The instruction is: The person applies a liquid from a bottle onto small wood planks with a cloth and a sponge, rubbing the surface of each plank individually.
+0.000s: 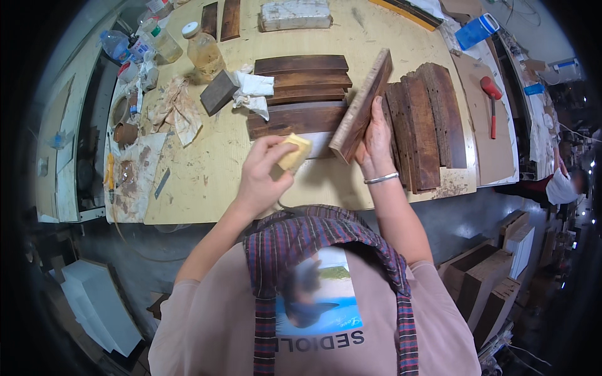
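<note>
Between the thumb and fingers of my left hand (260, 172) is a yellow sanding pad or sponge block (295, 152); its exact kind is hard to tell. My right hand (375, 139) grips a dark brown wooden board (364, 106), tilted up on edge with its rough, pale narrow side toward the left. The yellow block is apart from the board. Behind them lie several dark stained boards (301, 78) in a row on the table. To the right of my right hand, more brown boards (419, 128) stand packed side by side.
The pale yellow worktable (207, 182) carries a dark block (219, 91) beside white crumpled cloths (253, 88), a jar of amber liquid (205, 53), stained rags (179, 113) and bottles at left. A red-handled tool (491, 100) lies on cardboard at right. Another person (561, 185) is far right.
</note>
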A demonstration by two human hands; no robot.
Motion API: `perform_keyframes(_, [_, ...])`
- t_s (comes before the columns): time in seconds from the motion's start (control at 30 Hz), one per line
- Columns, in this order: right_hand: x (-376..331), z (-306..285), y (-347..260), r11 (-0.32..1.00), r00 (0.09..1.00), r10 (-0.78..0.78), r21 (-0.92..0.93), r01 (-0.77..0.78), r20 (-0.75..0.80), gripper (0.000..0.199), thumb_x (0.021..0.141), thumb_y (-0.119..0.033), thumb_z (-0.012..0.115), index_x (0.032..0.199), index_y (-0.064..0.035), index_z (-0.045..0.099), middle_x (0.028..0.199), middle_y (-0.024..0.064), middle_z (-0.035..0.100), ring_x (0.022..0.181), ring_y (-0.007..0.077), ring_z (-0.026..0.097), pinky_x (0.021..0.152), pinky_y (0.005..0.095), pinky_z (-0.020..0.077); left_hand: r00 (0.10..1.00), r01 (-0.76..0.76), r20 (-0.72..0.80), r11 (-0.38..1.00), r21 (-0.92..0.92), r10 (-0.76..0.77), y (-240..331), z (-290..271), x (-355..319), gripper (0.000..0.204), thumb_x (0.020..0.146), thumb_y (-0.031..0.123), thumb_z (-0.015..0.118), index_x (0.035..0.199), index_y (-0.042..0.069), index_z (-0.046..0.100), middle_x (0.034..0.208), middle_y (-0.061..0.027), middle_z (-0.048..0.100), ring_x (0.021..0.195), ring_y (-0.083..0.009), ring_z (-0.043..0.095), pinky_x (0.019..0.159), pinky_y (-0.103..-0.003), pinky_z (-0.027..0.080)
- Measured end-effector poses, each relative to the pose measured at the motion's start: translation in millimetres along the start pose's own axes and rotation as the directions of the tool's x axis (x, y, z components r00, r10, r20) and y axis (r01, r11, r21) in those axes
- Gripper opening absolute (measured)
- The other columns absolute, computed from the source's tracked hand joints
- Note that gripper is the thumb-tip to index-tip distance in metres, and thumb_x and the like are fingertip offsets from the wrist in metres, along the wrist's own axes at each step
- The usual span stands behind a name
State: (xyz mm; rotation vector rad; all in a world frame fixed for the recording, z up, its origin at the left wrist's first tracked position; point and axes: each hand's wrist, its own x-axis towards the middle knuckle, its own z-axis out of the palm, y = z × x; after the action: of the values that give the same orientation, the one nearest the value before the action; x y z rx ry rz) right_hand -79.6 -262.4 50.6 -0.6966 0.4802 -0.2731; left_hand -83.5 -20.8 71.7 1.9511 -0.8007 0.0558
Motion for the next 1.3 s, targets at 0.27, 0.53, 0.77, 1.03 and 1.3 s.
perform_keyframes(0.27, [-7.3, 12.1, 8.2, 0.900, 0.951, -0.298, -0.355, 0.254, -0.076, 0.026, 0.102, -0.025, 0.056, 0.103, 0.0007, 0.058, 0.092, 0.0041, 0.063, 0.079, 0.0103, 0.054, 0.072, 0.0276, 0.0464, 0.989, -0.137, -0.066, 0.988, -0.065, 0.133, 27.1, -1.0, 26.8, 0.043, 0.068, 0.000, 0.067, 0.110, 0.008, 0.067, 0.117, -0.0147, 0.056, 0.101, -0.0297, 0.059, 0.087, -0.038, 0.050])
perform_keyframes(0.53, [-4.4, 20.6, 2.4, 0.710, 0.786, -0.603, -0.538, 0.454, -0.134, 0.027, 0.102, -0.022, 0.055, 0.086, -0.0016, 0.050, 0.077, 0.0016, 0.053, 0.070, 0.0082, 0.043, 0.063, 0.0277, 0.0408, 0.959, -0.222, 0.130, 0.955, -0.198, 0.250, 32.8, 19.0, -6.8, 0.048, 0.064, 0.000, 0.067, 0.111, 0.010, 0.069, 0.115, -0.0147, 0.059, 0.101, -0.0317, 0.060, 0.083, -0.039, 0.051])
perform_keyframes(0.77, [-16.7, 31.7, 4.2, 0.753, 0.859, -0.506, -0.525, 0.396, -0.078, 0.025, 0.102, -0.022, 0.054, 0.094, 0.0011, 0.055, 0.085, 0.0045, 0.061, 0.076, 0.0088, 0.052, 0.069, 0.0281, 0.0464, 0.959, 0.233, 0.279, 0.693, -0.682, -0.048, 23.5, 14.0, 0.5, 0.047, 0.076, 0.001, 0.058, 0.123, 0.003, 0.061, 0.123, -0.0166, 0.059, 0.112, -0.0280, 0.059, 0.099, -0.039, 0.047])
perform_keyframes(1.03, [-33.5, 0.8, -8.4, 0.857, 0.988, -0.134, -0.492, 0.152, 0.071, 0.027, 0.095, -0.014, 0.064, 0.116, 0.0028, 0.057, 0.106, 0.0089, 0.067, 0.091, 0.0122, 0.062, 0.080, 0.0277, 0.0501, 0.825, 0.433, 0.520, -0.344, -0.833, -0.220, -16.4, -1.9, 0.1, 0.053, 0.092, 0.021, 0.043, 0.143, 0.006, 0.039, 0.133, -0.0280, 0.053, 0.106, -0.0324, 0.063, 0.095, -0.048, 0.052])
perform_keyframes(1.3, [-67.7, 6.9, -12.0, 0.651, 0.985, -0.028, -0.744, 0.147, 0.171, 0.061, 0.076, -0.011, 0.082, 0.125, 0.0049, 0.050, 0.106, 0.0100, 0.065, 0.093, 0.0136, 0.061, 0.082, 0.0281, 0.0506, 0.822, 0.377, 0.457, -0.276, -0.884, -0.339, -23.6, -7.3, 0.2, 0.054, 0.092, 0.023, 0.049, 0.143, 0.012, 0.039, 0.129, -0.0240, 0.056, 0.101, -0.0291, 0.065, 0.089, -0.047, 0.057])
